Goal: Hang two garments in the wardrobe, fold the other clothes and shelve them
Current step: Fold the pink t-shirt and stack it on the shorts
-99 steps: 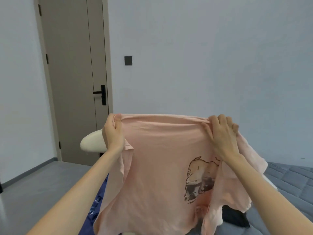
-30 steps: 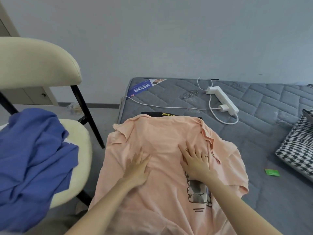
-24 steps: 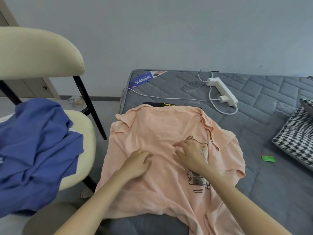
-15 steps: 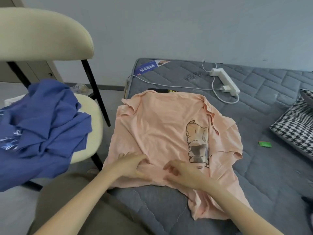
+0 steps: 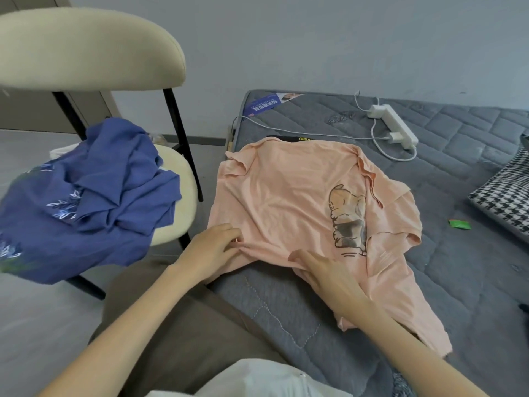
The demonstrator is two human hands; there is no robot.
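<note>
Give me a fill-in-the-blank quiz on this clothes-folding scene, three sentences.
The peach T-shirt lies spread on the grey quilted ____.
The blue garment is heaped on the cream ____.
The power strip beyond the T-shirt is ____ in colour.
Missing words: mattress, chair, white.

Soft, even light fills the room, bright without glare, leaving only faint shadows beneath the fingers (image 5: pixel 226 233) on the pink shirt (image 5: pixel 286 202). Far left of the fingers, the blue garment (image 5: pixel 86 196) and chair back (image 5: pixel 86 47) look blurred and bowed by wide-angle distortion; close around them, detail is sharp.
</note>
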